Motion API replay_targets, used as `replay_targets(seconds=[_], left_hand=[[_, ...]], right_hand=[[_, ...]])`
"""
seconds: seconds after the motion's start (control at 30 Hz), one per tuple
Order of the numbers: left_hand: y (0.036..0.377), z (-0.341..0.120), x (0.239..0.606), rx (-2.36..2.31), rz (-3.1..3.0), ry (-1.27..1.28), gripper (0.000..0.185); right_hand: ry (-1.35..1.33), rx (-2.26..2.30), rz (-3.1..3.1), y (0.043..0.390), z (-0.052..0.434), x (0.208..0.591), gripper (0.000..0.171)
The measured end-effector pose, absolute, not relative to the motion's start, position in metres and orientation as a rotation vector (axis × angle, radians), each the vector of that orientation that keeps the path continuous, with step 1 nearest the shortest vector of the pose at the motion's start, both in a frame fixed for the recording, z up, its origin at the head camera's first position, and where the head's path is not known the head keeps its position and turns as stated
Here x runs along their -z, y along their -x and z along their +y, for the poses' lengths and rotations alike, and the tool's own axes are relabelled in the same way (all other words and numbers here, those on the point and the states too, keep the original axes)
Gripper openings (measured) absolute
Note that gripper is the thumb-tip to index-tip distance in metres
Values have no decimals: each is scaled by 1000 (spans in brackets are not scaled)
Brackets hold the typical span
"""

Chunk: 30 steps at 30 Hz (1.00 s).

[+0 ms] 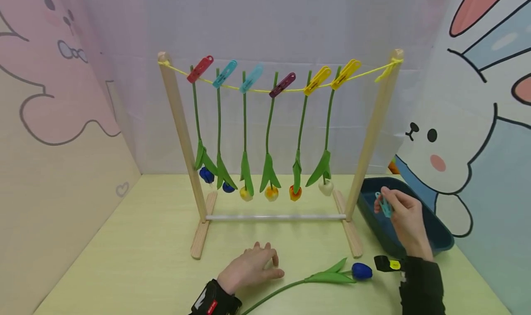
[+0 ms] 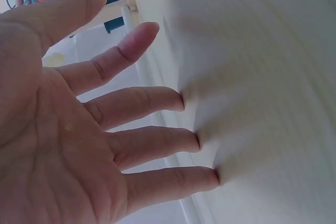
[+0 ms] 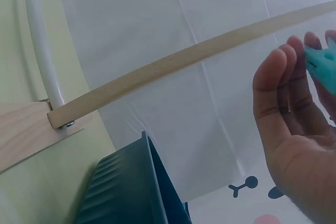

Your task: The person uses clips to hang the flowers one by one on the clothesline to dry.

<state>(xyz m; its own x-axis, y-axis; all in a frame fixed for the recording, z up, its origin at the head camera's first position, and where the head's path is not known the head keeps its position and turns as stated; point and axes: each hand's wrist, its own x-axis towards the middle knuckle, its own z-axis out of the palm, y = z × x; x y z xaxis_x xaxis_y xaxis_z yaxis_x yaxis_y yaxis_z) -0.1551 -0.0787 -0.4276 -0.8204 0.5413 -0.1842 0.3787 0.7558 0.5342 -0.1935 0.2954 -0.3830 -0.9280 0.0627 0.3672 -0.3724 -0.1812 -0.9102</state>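
Between the thumb and fingers of my right hand (image 1: 405, 217) is a teal clothespin (image 1: 386, 206), held above the dark bin. My left hand (image 1: 251, 268) rests on the table with fingers spread, its fingertips at the surface in the left wrist view. To its right lies an artificial tulip with a blue bloom (image 1: 362, 271), its stem running toward the near edge. Several tulips hang bloom-down from a yellow line (image 1: 261, 91), each clipped by a clothespin, such as the red clothespin (image 1: 200, 69) at left and the purple clothespin (image 1: 282, 85) near the middle.
A wooden frame carries the line between its left post (image 1: 182, 139) and right post (image 1: 373, 139), joined low down by a white rod (image 1: 274, 217). The dark teal bin (image 1: 441, 241) stands right of the frame. Printed curtains and walls surround the table (image 1: 137, 241).
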Motion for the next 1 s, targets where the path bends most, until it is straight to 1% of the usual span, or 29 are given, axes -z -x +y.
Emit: replay_targets(seconds=[0.07,0.13,0.37,0.63,0.77,1.0], left_hand=[[154,-77,427,-680,2644,-714,21],[151,-74,427,-643,2664,-722,23],[141,-58,431,-460,2731,-791,32],[138,-55,433,-418,2779,-866,35],[137,-56,434,-396,2809,-925,34],[139,-57,434,-385,2791,-973,27]], right_hand=[[-369,-2178,-1806,194,294,384,19],[-371,-2176,-1811,194,294,384,17],[-396,-2183,-1815,196,292,385,20],[-409,-2186,-1838,198,291,386,20],[-394,-2170,-1884,198,291,387,20],[-379,-2182,-1918,198,291,387,21]])
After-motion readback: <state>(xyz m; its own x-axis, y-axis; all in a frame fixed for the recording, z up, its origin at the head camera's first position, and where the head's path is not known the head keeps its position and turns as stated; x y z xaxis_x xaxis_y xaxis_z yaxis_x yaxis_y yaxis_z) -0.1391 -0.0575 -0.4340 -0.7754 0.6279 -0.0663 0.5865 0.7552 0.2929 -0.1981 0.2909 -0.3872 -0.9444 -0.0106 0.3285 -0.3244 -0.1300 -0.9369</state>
